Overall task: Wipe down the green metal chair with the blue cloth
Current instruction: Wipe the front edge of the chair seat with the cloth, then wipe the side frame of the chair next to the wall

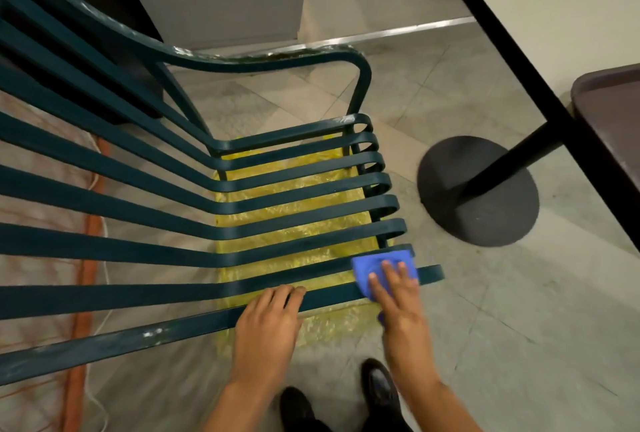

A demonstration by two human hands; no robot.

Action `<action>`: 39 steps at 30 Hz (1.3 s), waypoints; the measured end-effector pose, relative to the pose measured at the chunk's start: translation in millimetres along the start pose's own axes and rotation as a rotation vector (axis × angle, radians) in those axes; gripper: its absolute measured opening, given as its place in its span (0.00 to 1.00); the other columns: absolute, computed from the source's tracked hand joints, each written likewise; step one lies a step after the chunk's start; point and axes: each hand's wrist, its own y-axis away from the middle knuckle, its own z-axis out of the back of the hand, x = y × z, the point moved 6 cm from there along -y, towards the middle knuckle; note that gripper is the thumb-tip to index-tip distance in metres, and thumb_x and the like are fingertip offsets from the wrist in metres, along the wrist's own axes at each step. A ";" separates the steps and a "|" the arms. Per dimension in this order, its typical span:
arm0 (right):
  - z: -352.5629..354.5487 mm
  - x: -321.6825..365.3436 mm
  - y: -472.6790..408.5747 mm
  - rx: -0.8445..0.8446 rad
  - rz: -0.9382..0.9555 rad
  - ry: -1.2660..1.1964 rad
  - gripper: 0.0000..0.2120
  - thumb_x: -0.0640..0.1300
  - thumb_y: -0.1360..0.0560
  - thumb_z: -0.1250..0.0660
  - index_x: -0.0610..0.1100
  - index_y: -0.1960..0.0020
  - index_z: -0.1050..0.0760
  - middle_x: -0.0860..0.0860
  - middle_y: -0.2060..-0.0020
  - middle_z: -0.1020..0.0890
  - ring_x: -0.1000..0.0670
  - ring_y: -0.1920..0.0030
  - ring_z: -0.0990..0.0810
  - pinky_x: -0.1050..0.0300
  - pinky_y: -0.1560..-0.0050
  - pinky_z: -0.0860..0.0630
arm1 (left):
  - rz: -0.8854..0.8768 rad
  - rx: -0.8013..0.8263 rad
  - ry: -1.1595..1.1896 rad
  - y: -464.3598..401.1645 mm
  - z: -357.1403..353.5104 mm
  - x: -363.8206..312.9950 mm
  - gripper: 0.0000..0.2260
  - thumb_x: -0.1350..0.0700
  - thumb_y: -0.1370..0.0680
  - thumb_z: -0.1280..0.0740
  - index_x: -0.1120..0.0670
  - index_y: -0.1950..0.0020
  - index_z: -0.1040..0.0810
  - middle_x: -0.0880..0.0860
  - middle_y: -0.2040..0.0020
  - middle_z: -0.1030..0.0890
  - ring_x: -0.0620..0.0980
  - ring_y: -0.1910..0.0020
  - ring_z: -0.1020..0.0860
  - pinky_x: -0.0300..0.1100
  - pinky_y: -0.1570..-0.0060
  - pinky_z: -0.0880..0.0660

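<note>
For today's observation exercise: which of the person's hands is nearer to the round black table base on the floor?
Right. The right hand presses the blue cloth on the seat's front slats, just left of the table base. The left hand rests on the chair farther left.

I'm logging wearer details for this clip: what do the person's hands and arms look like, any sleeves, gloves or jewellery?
Both forearms are bare to the bottom edge of the picture: no sleeves show. The left hand and right hand wear no gloves, and no rings, watch or wristband are visible. Short fingernails show on the right hand.
</note>
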 end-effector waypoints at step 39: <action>-75.8 278.1 23.4 0.340 0.024 -0.864 0.21 0.37 0.29 0.38 0.54 0.39 0.26 0.60 0.40 0.25 0.71 0.39 0.32 0.72 0.38 0.36 | 0.038 -0.028 -0.573 104.6 174.1 142.2 0.16 0.68 0.51 0.24 0.64 0.66 0.21 0.59 0.70 0.24 0.59 0.71 0.24 0.49 0.70 0.26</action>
